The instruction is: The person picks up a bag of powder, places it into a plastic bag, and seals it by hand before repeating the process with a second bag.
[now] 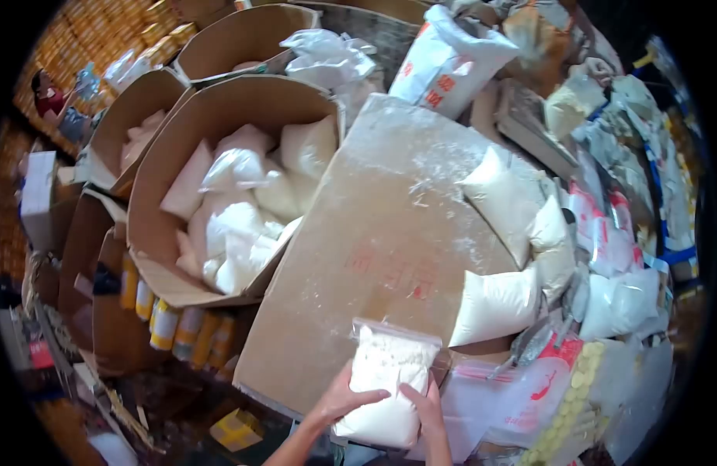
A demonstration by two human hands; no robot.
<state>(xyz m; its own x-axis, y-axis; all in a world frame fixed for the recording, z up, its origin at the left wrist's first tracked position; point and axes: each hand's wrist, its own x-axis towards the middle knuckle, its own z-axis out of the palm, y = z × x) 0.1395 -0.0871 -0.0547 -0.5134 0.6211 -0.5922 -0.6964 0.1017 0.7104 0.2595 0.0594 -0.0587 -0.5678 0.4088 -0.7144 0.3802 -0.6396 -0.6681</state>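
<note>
A clear zip-top bag of white powder (pixel 391 380) is upright between my two hands, over the near edge of a cardboard-topped surface (pixel 358 299). My left hand (pixel 344 402) grips the bag's left side, thumb across its front. On the opposite side my right hand (pixel 425 405) is closed around the bag, thumb also in front. The fingers behind the bag are hidden. Just right of it lie flat plastic bags with red print (pixel 522 396). A filled white bag (pixel 497 307) rests farther up on the cardboard's right edge.
An open cardboard box (pixel 160 194) holding several filled bags stands at left. A large white sack (pixel 449 66) with red print is at the back. Yellow-and-white rolls (pixel 166 325) sit below the box. A person (pixel 57 105) is at far left.
</note>
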